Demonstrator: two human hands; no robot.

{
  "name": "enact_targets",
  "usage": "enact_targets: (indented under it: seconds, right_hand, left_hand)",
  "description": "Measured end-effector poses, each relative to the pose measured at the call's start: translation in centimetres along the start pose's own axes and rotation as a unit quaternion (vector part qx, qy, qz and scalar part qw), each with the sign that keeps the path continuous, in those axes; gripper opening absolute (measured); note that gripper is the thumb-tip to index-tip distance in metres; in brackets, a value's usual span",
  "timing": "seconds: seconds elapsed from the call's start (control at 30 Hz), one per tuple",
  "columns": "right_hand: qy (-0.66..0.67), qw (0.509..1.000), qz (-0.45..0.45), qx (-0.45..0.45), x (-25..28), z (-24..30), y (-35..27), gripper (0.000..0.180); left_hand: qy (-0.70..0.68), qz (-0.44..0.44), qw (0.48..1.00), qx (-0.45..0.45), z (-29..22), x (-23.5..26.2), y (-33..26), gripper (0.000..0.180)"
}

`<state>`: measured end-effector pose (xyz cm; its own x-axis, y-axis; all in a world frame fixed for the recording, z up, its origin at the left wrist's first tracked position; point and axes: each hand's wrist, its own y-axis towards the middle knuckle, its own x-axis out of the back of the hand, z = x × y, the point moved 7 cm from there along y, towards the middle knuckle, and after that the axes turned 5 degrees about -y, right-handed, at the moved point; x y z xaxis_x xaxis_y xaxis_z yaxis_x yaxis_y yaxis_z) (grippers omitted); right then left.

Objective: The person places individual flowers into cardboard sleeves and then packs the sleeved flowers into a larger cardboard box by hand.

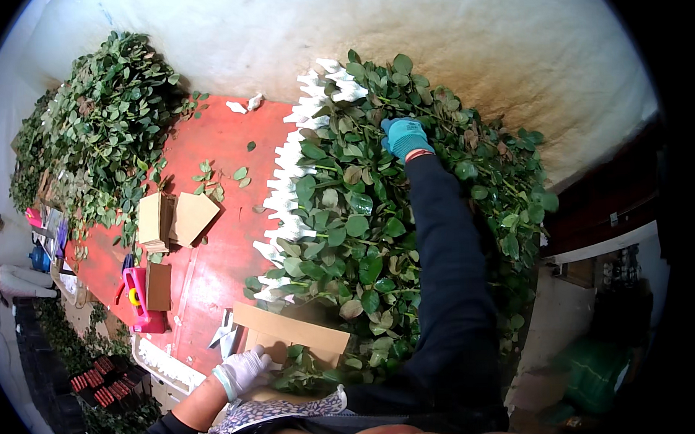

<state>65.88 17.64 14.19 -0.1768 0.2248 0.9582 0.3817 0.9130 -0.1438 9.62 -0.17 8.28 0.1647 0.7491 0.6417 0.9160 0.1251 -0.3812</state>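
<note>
A large pile of leafy flower stems (371,224) lies across the right of the red table, their heads in white net sleeves (288,173) lined up along its left side. My right hand (406,137), in a teal glove, reaches to the far part of the pile, its fingers curled on a leafy stem and partly hidden by foliage. Low in the view, my left hand (246,371) in a white glove is closed beside a folded cardboard sheet (309,331). What its fingers hold cannot be made out. Leaves show along the near edge of that cardboard.
Another tall heap of leafy stems (110,110) stands at the far left. On the red table (219,260) lie stacked cardboard pieces (171,219), a pink tool (142,304), loose leaves and two white-netted heads (245,104). A pale wall (464,37) bounds the far side.
</note>
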Motion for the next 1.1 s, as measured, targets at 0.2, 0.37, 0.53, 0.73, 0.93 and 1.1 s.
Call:
enact_targets:
  seconds: [0.2, 0.37, 0.53, 0.73, 0.93, 1.1]
  right_hand:
    - [0.047, 0.998, 0.023, 0.033, 0.4, -0.8, -3.2, 0.03]
    - [0.071, 0.996, -0.029, 0.046, -0.7, 0.3, -4.7, 0.027]
    - [0.018, 1.0, 0.011, -0.019, -1.3, 0.8, -4.1, 0.045]
    - [0.012, 0.992, -0.122, 0.043, 0.8, 3.6, -8.9, 0.028]
    - [-0.022, 0.986, -0.107, 0.126, -0.7, 6.6, -15.9, 0.02]
    - [0.029, 0.976, -0.099, 0.192, 3.7, 7.4, -19.8, 0.017]
  left_hand:
    - [-0.005, 0.014, 1.0, 0.007, -0.6, -0.3, 0.4, 0.034]
    - [-0.005, 0.025, 1.0, 0.002, -0.9, 0.2, 0.4, 0.034]
    - [0.02, 0.03, 0.999, 0.001, -0.5, 0.0, 0.5, 0.035]
    - [-0.003, 0.01, 0.999, 0.032, -0.7, 0.9, -0.1, 0.039]
    - [0.002, 0.016, 1.0, 0.015, -0.5, 1.1, 0.3, 0.038]
    - [0.014, 0.014, 1.0, -0.02, -0.9, 1.3, 0.2, 0.038]
